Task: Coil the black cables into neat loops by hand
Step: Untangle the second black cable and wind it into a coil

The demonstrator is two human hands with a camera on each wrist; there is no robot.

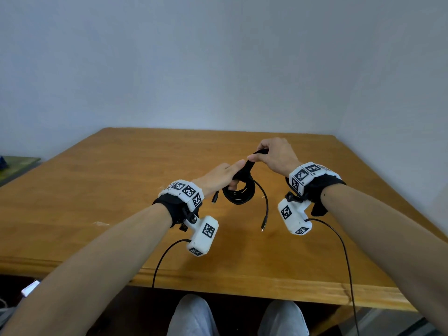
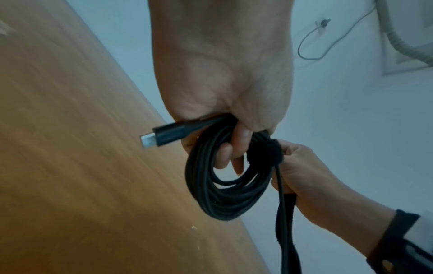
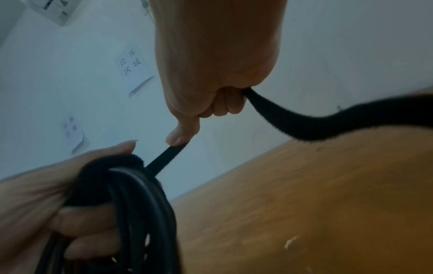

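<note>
My left hand (image 1: 219, 177) has its fingers curled through the top of the coiled black cable (image 1: 238, 192), gripping the bundle where the loops gather; the forefinger lies straighter, along the top of the bundle toward my right hand; the coil hangs below the fist, above the wooden table (image 1: 121, 190), its ring standing roughly upright with the long axis running down from the hand. One plug (image 2: 161, 136) juts out of the fist on the thumb side, pointing away from the coil and toward the table in the left wrist view; the other cable end (image 1: 264, 214) arcs out of the coil to my right and drops, its connector pointing down at the tabletop. My right hand (image 1: 274, 155) is closed round a black strap (image 3: 167, 159), thumb pressing it against the curled fingers; the strap runs taut and slanting from the wrapped spot on the coil up to that hand, and its loose tail (image 3: 328, 122) trails out the far side of the fist.
</note>
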